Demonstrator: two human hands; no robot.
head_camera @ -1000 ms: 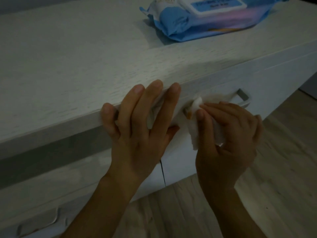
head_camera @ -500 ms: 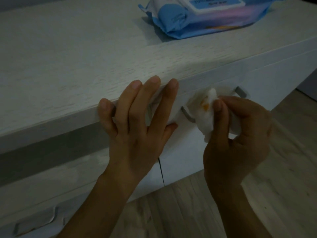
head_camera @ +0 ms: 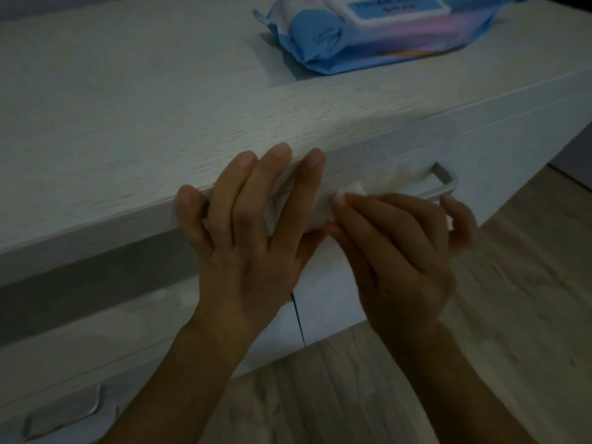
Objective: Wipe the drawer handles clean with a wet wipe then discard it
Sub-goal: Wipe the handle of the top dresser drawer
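- At the top drawer front, right hand (head_camera: 400,251) pinches the wet wipe (head_camera: 354,189) against the drawer handle (head_camera: 447,184), so it's mid-wipe.
- Left hand (head_camera: 253,251) rests on the worktop (head_camera: 128,123) edge, fingers (head_camera: 269,187) straight, holding nothing.
- Next, I'd guess: slide along to the handle's bare right end.

The left hand (head_camera: 253,238) is pressing straight fingers (head_camera: 274,177) against the front edge of the dresser (head_camera: 128,123), while the right hand (head_camera: 403,251) is gripping a white wipe (head_camera: 352,189) against the drawer handle (head_camera: 445,181), with a blue pack of wipes (head_camera: 368,36) lying on top behind.
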